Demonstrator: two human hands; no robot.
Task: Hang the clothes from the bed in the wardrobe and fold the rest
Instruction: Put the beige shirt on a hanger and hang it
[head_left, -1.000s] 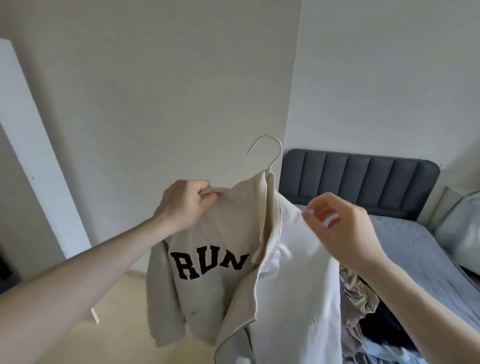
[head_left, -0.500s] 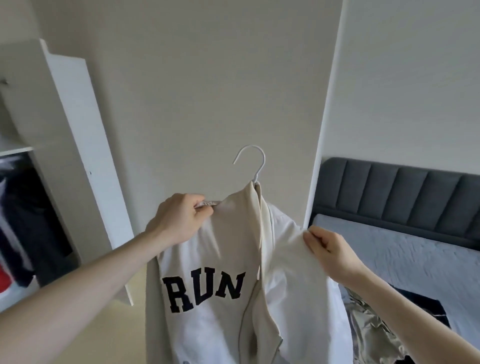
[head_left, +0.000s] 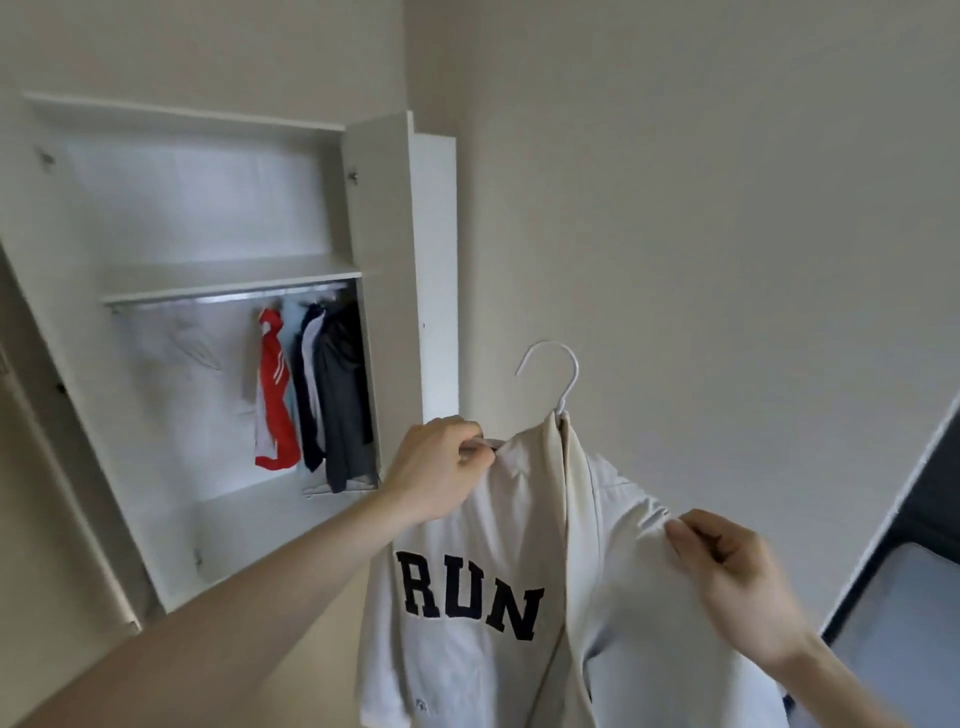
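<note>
The open white wardrobe (head_left: 218, 322) fills the left of the view, its rail (head_left: 223, 299) under a shelf carrying a few hung garments: a red and white top (head_left: 274, 400), a navy piece and a dark grey one (head_left: 340, 395) bunched at the right end, with bare rail to their left. A dark bed edge (head_left: 904, 545) shows at the far right. In front, held up in the air well short of the wardrobe, a cream jacket lettered RUN (head_left: 467, 597) hangs on a white hanger (head_left: 558, 379). The left hand (head_left: 441, 475) pinches the jacket's shoulder over the hanger end; the right hand (head_left: 737, 577) grasps the other shoulder's cloth. The jacket looks soft, light and floppy, likely to slide off the thin hanger, so the better grip is probably the stiff hook or neck, keeping the shoulders level while it goes onto the rail.
</note>
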